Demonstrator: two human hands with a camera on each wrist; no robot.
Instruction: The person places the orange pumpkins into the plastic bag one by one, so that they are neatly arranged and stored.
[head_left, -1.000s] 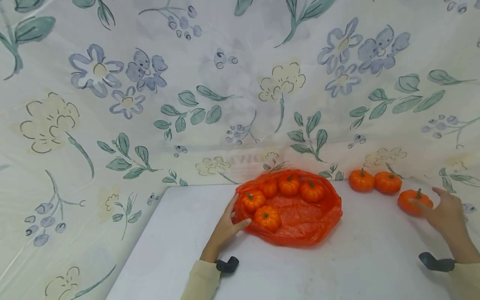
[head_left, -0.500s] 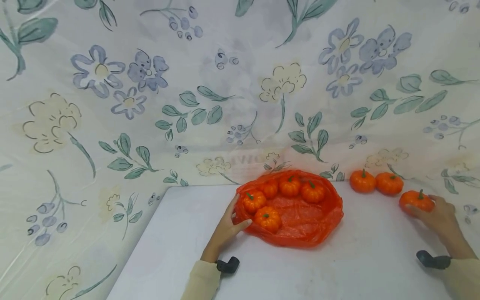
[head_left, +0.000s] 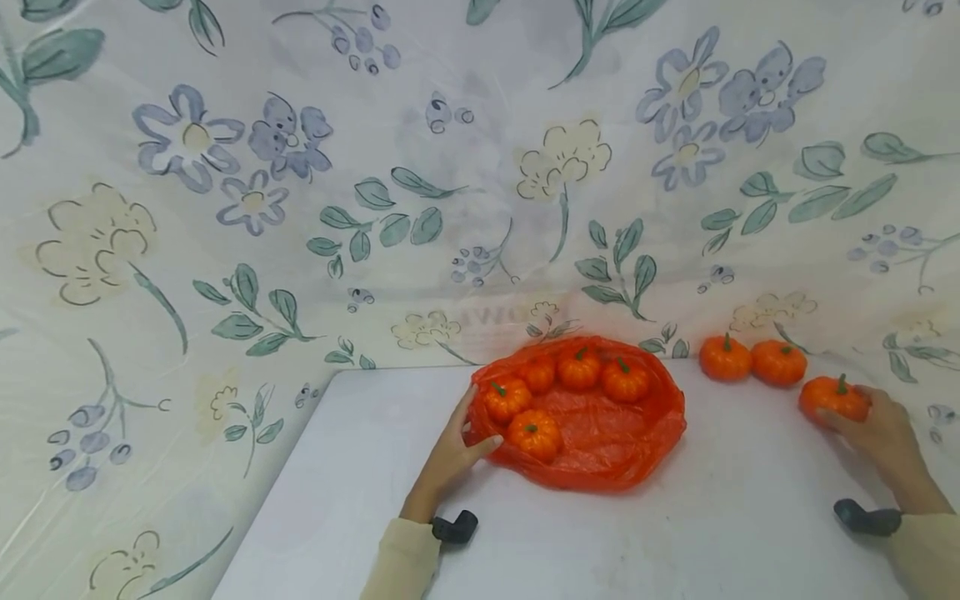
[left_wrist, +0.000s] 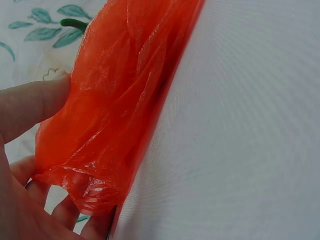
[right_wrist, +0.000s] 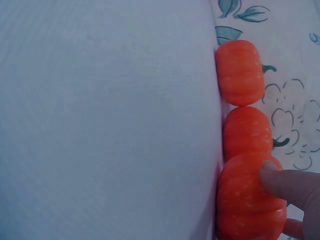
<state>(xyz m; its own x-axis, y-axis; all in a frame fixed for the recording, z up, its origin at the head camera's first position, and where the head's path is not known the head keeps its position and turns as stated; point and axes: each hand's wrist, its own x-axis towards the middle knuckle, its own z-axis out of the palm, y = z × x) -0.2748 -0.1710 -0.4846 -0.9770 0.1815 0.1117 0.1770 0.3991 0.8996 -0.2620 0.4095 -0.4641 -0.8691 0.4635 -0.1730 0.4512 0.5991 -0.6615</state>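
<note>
A red plastic bag (head_left: pixel 611 446) lies wide-mouthed on the white table, with several small orange toy pumpkins (head_left: pixel 535 435) along its left and back inside. My left hand (head_left: pixel 448 454) grips the bag's left side; in the left wrist view the thumb lies on the thin plastic (left_wrist: pixel 107 100) and the fingers are partly hidden behind it. At the far right, my right hand (head_left: pixel 888 433) holds a small pumpkin (head_left: pixel 828 400) with a green stem. The right wrist view shows the thumb pressed on that ribbed pumpkin (right_wrist: pixel 247 200), low on the table.
Two more pumpkins, one left (head_left: pixel 725 360) and one right (head_left: pixel 780 364), sit side by side at the table's back edge, between the bag and my right hand. A flower-patterned sheet (head_left: pixel 487 167) hangs behind the white table (head_left: pixel 360 433).
My right hand has moved in onto the rightmost pumpkin, and its fingers have closed around it. My left hand and the bag have stayed in place.
</note>
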